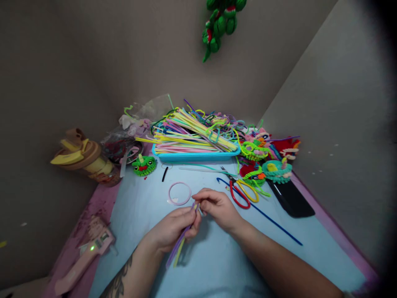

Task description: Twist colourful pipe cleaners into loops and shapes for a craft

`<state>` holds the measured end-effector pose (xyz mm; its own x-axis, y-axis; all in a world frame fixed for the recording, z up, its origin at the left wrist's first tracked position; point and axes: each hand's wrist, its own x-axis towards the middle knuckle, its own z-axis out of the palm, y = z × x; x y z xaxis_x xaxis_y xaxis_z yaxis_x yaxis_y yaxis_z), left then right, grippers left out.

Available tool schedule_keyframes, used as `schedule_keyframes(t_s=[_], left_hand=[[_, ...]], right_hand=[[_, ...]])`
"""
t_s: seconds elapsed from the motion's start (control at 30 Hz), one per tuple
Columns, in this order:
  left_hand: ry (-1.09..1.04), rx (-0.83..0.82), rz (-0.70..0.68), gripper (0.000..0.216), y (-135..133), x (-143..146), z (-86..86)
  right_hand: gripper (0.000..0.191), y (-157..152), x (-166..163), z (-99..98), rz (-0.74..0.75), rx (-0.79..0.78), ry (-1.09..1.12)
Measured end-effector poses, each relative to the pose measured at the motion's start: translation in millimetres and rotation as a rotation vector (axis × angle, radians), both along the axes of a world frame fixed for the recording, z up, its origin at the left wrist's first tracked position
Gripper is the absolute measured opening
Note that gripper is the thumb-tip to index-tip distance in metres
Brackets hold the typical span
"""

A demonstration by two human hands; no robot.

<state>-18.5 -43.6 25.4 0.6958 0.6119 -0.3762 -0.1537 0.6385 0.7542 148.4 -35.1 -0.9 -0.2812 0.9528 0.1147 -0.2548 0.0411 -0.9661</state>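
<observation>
The left hand has its grip closed around a thin bundle of fuzzy stems, purple with some yellow, whose loose ends slant out below it toward the wearer. The right hand meets it at the bundle's upper ends, thumb and forefinger bent in there; whether that grip actually pinches a stem, I cannot tell. Just beyond the left grip, a lilac ring lies on the pale blue worktop, with a short black piece past it. Beyond the right grip and to its right, scissors with one red and one yellow handle cross a long blue rod; farther right lies a flat black slab. Straight ahead of both grips, a blue tray carries a heap of many-coloured stems. A green fuzzy figure sits left of that tray, and a cluster of fuzzy figures crowds its right end. Well left of the left grip is a pink glue gun with a green light; farther out on that side a brown-and-yellow cup leans. High beyond the grips, green figures hang before the wall.
</observation>
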Motion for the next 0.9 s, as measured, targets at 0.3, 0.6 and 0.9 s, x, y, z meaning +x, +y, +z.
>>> schedule_keyframes(t_s=[0.3,0.6,0.9], left_hand=[[-0.021,-0.016,-0.002,0.035,0.1,-0.3,-1.1],[-0.022,0.016,0.074,0.03,1.9,-0.6,-3.5],[-0.033,-0.01,0.031,0.033,1.5,-0.1,-2.1]], right_hand=[[0.006,1.8,-3.0,-2.4,-0.051,-0.03,0.15],[0.011,-1.5,0.0,2.7,-0.113,0.101,-0.069],[0.018,-0.8,-2.4,4.1,-0.077,0.077,-0.041]])
